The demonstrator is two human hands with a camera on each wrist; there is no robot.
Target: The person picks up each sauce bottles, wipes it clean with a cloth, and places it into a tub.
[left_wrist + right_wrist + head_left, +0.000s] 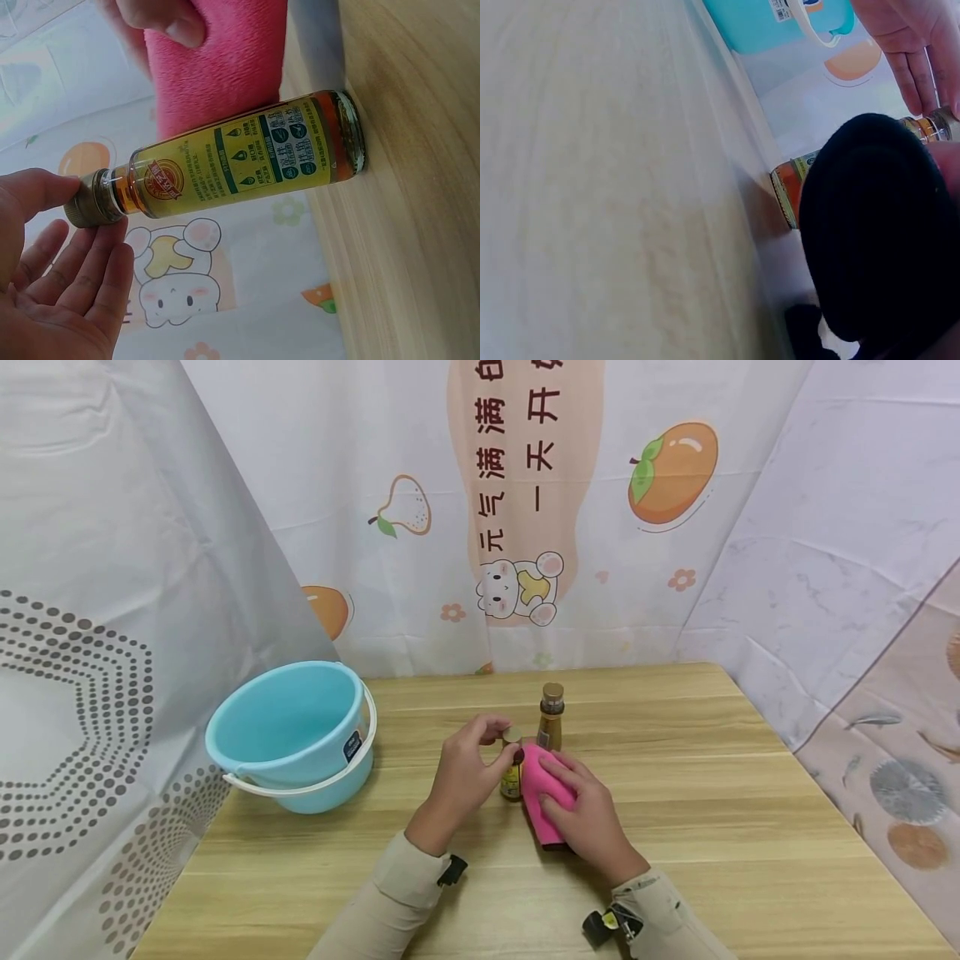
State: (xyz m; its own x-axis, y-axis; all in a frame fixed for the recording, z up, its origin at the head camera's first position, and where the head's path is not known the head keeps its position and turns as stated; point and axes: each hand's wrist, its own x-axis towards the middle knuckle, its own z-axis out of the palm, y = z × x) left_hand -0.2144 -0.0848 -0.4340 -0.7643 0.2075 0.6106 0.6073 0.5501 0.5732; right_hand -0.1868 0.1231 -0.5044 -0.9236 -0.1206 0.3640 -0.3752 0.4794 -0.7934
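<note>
Pale printed cloth [420,435] with fruit, flowers, a cartoon animal and Chinese characters hangs behind a wood-grain desk [712,777] in the head view on my remote feed. I take the yellow-labelled bottle [511,783] as my landmark: it stands upright on the desk, directly before both hands.

Counting containers, I get three: two bottles and one bucket [296,772]. My landmark bottle shows amber liquid [328,109] near its base and in its neck. Behind it and slightly to its right stands the second bottle [551,727], brown with a gold top; its contents I cannot tell. Well to the left of the landmark sits the light-blue bucket, its one white handle [281,793] lowered across its front; I see its inner wall, while its floor is hidden from me.

At the top of the landmark, the left hand [465,764] pinches the gold cap [94,199] between thumb and fingertips. Just right of the same bottle, the right hand [588,810] grips one pink plush piece [538,789] with a black underside [874,225]. Whether that piece touches the glass, I cannot say.
</note>
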